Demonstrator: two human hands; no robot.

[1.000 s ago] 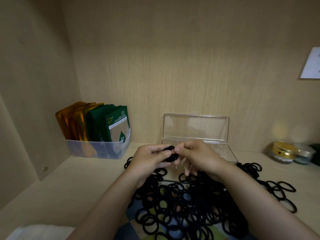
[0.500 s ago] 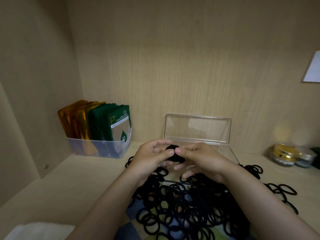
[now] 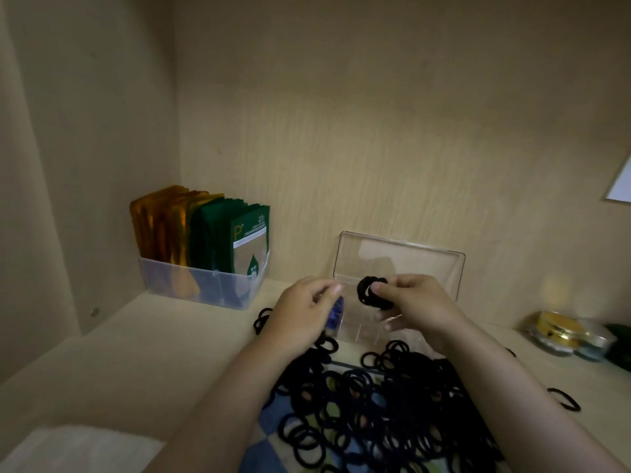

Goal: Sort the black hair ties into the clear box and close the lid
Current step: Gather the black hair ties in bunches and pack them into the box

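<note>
A big heap of black hair ties [image 3: 375,404] lies on the shelf in front of me. Behind it stands the clear box [image 3: 367,327], its lid [image 3: 399,261] raised against the back wall. My right hand [image 3: 413,305] pinches a small bunch of hair ties [image 3: 367,293] between thumb and fingers, held just above the box's front part. My left hand [image 3: 304,310] hovers to the left of the box with its fingers loosely curled and nothing visible in them. Part of the box's base is hidden by my hands.
A clear tub [image 3: 205,285] with gold and green sachets stands at the back left. Gold-lidded jars [image 3: 560,331] sit at the right. A lone hair tie [image 3: 563,399] lies right of the heap. A patterned cloth [image 3: 269,425] lies under the ties; something white [image 3: 78,448] lies at bottom left.
Both hands held the bunch together before. Now my left hand has let go and moved left, while my right hand carries the bunch over the box.
</note>
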